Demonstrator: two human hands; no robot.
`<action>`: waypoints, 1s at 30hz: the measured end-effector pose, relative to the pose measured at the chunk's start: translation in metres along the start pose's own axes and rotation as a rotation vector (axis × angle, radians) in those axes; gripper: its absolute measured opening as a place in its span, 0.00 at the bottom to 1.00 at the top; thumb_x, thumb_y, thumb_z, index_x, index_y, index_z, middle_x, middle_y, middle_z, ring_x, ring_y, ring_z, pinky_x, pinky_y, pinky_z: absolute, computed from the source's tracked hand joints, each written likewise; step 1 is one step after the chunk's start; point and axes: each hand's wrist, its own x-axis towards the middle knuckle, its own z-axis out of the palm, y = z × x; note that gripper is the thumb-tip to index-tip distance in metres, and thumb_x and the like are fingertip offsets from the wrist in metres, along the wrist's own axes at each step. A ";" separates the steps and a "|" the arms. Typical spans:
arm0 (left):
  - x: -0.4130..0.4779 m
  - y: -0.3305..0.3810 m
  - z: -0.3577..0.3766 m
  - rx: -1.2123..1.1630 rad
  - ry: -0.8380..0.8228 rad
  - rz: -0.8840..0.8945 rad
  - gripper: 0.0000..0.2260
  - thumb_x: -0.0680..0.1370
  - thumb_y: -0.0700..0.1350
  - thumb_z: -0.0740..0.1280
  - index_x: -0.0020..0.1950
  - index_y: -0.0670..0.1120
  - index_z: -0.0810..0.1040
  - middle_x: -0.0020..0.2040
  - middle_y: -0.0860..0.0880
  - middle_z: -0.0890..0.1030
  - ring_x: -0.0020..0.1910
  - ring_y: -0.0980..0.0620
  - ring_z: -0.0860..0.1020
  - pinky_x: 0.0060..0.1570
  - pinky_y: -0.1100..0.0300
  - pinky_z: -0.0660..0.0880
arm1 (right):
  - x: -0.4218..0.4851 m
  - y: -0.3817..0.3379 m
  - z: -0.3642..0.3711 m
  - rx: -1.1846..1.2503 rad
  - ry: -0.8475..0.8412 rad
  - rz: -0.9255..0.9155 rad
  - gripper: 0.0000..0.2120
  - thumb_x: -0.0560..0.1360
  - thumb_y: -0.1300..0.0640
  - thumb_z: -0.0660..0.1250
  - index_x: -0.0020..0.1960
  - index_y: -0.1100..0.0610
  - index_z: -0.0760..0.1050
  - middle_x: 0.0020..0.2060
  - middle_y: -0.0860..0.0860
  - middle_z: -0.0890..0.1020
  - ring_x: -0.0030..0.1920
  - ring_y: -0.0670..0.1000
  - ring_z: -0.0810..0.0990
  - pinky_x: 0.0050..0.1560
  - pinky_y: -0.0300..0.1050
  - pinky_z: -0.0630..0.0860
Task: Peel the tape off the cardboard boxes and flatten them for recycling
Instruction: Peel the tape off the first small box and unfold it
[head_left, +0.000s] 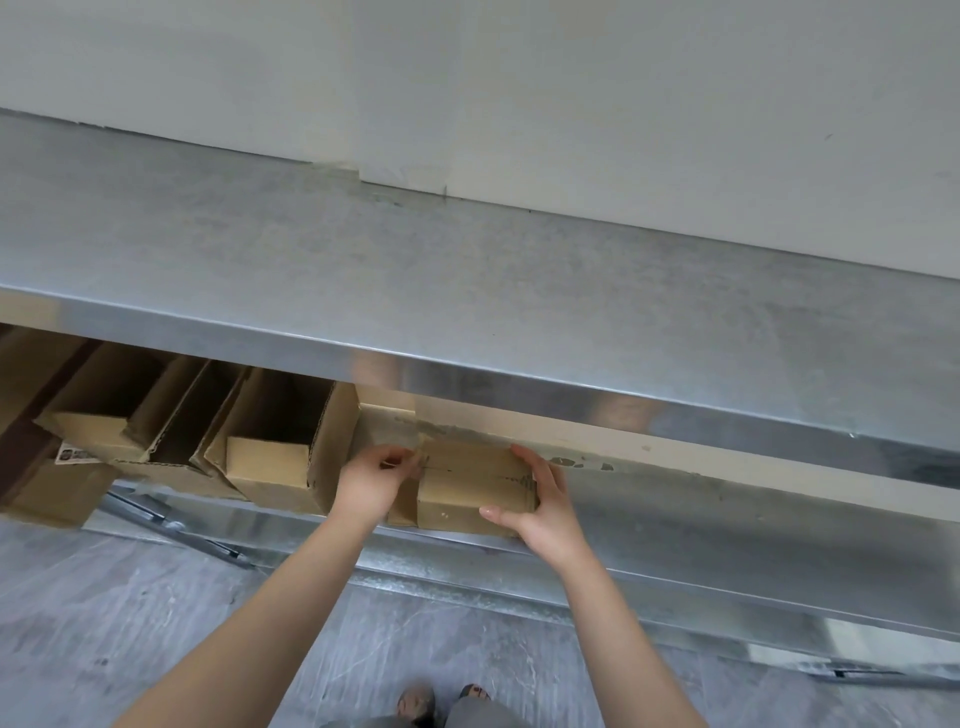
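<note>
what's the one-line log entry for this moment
step: peeling tape | left hand: pinches tape | right hand: holds small box | place: shelf under metal table

A pale, off-white wall (519, 78) is shown at the top, met along its foot by a brushed-metal desk (363, 260) whose folded front edge is marked by soft reflections. A metal lower shelf (727, 545) is set beneath. The floor (130, 623) is finished in grey, marbled, scuffed material. Even, diffuse light is cast throughout.
</note>
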 end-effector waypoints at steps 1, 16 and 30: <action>0.000 0.001 0.002 -0.006 0.019 0.018 0.08 0.78 0.48 0.68 0.52 0.45 0.82 0.47 0.52 0.82 0.49 0.52 0.79 0.45 0.65 0.71 | 0.000 0.000 0.000 -0.004 0.002 0.000 0.42 0.55 0.39 0.78 0.66 0.33 0.67 0.64 0.41 0.65 0.63 0.43 0.70 0.56 0.58 0.80; 0.009 0.005 0.008 0.078 0.059 -0.088 0.11 0.79 0.50 0.66 0.57 0.46 0.79 0.53 0.49 0.80 0.49 0.51 0.75 0.48 0.60 0.69 | -0.007 -0.004 -0.007 -0.015 -0.023 -0.007 0.38 0.64 0.53 0.81 0.66 0.35 0.66 0.67 0.44 0.66 0.66 0.45 0.69 0.62 0.35 0.70; -0.004 -0.013 -0.002 -0.229 -0.166 0.048 0.12 0.80 0.47 0.66 0.63 0.51 0.77 0.58 0.53 0.79 0.59 0.54 0.75 0.63 0.59 0.68 | -0.004 -0.008 -0.001 -0.013 -0.011 -0.005 0.39 0.65 0.53 0.80 0.70 0.39 0.66 0.67 0.45 0.66 0.64 0.45 0.69 0.63 0.38 0.69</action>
